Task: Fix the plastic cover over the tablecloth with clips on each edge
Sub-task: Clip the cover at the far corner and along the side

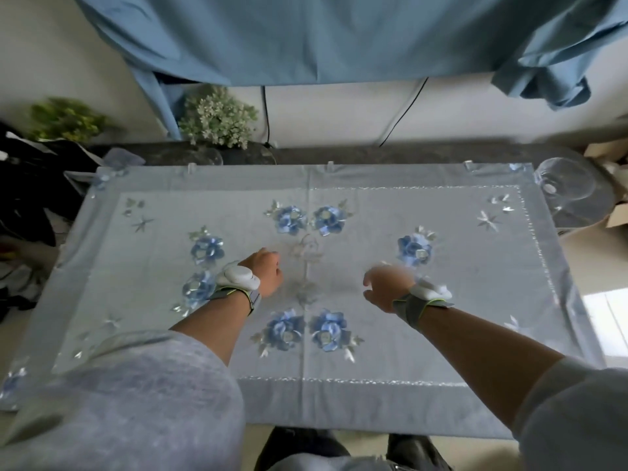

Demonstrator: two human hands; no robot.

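Observation:
A pale blue tablecloth [373, 396] with embroidered blue flowers covers the table, and a clear plastic cover [441, 300] lies glossy over it. Three clear clips sit on the far edge: one at the left [191, 167], one in the middle [330, 164], one at the right [469, 163]. My left hand [266, 271] hovers over the centre with its fingers curled in; nothing shows in it. My right hand [385, 287] is blurred beside it, thumb and fingers slightly apart, holding nothing I can see. Both wrists wear white sensor bands.
A dark ledge [339, 154] runs behind the table with a potted plant [217, 119] and a second green plant [64, 119]. Blue fabric [306, 39] hangs above. A clear fan [565, 188] and boxes stand at the right. Dark clutter [30, 185] lies at the left.

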